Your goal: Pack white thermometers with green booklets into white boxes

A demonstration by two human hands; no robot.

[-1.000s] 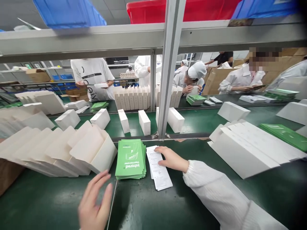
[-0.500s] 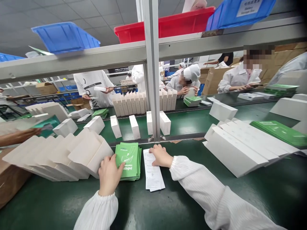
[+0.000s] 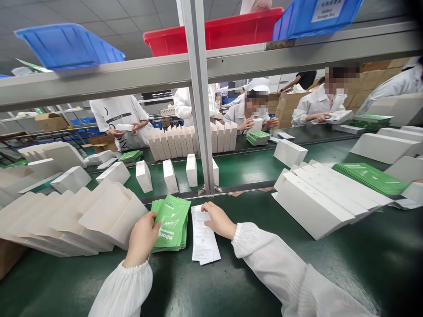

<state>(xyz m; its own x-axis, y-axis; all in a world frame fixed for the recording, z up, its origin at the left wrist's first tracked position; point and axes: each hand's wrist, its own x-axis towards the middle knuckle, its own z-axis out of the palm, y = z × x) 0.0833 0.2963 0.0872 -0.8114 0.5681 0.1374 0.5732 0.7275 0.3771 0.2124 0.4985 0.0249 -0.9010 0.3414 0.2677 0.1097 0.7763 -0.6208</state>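
Two stacks of paper lie under my hands, just below the middle of the frame: a fanned pile of green printed paper booklets [image 3: 172,222] and, just right of it, a thin set of long white printed paper sheets [image 3: 202,246]. My left hand [image 3: 142,235] is at the pile's left edge, thumb and fingers set narrowly apart; I cannot tell whether a booklet is pinched between them. My right hand [image 3: 220,220] touches the upper end of the sheets, fingers loosely curled, and whether it grips one is also unclear.

To do this well, I should feel for a single booklet edge, since the top ones sit skewed and could drag neighbours along. Likewise, a light slide of the fingertips should part one sheet from the next, without creasing it.

On the left of the frame, leaning open white cardboard boxes [image 3: 109,215] crowd close to my left hand, so a wide sweep there could knock their flaps. Closed white cardboard boxes [image 3: 317,204] occupy the right, well apart from my right hand. At centre, a grey metal post [image 3: 201,114] rises behind the stacks, limiting forward reach across the green desk [image 3: 231,286].
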